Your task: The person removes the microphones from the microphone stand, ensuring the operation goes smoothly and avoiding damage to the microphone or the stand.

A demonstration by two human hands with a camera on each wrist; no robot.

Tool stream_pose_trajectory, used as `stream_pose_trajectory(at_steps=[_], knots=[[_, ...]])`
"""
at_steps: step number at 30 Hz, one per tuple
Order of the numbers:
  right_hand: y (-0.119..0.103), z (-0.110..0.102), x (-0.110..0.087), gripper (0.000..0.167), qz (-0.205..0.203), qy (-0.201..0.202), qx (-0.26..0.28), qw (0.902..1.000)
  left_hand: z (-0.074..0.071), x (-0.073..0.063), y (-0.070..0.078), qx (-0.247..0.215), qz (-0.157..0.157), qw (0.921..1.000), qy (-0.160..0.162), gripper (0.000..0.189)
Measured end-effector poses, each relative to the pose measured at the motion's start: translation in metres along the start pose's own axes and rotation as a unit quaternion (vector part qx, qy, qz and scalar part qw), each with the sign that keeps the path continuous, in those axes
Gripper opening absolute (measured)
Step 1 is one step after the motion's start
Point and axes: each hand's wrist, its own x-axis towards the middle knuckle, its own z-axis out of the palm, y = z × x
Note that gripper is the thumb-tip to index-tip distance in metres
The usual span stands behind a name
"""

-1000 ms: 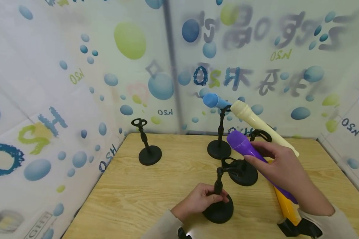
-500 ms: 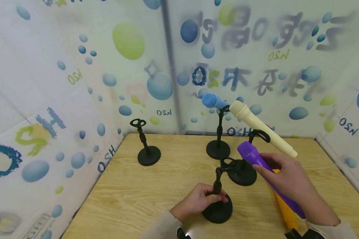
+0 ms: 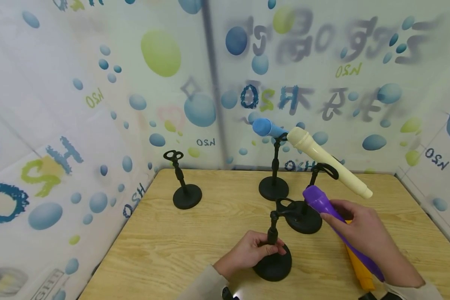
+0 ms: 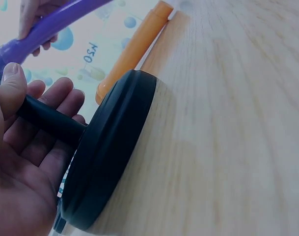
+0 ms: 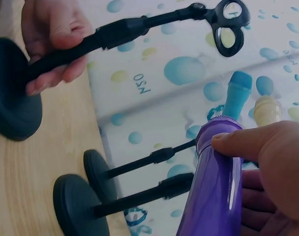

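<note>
My left hand grips the short pole of a black microphone stand whose round base is on the table. Two ring-shaped clips top this stand, with nothing in them. In my right hand is a purple microphone, pinched between thumb and fingers, its head pointing up and left. The right wrist view shows the thumb lying along the purple microphone just below its head. An orange microphone lies on the table, partly covered by the purple one and my right hand.
Behind, a blue microphone and a cream microphone sit in black stands. Another black stand, its clip without a microphone, is at the back left. A patterned curtain rises along the wooden table's far edge.
My right hand has moved the purple microphone down and to the right, away from the clip of the held stand. My left hand keeps its grip in the same place.
</note>
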Motion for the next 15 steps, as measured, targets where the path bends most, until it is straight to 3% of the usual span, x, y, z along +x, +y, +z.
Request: stream_pose_trajectory(at_steps=[15], knots=[[0.038, 0.003, 0.001, 0.065, 0.055, -0.015, -0.050, 0.9971, -0.001, 0.000, 0.001, -0.007, -0.002, 1.0000, -0.004, 0.025]])
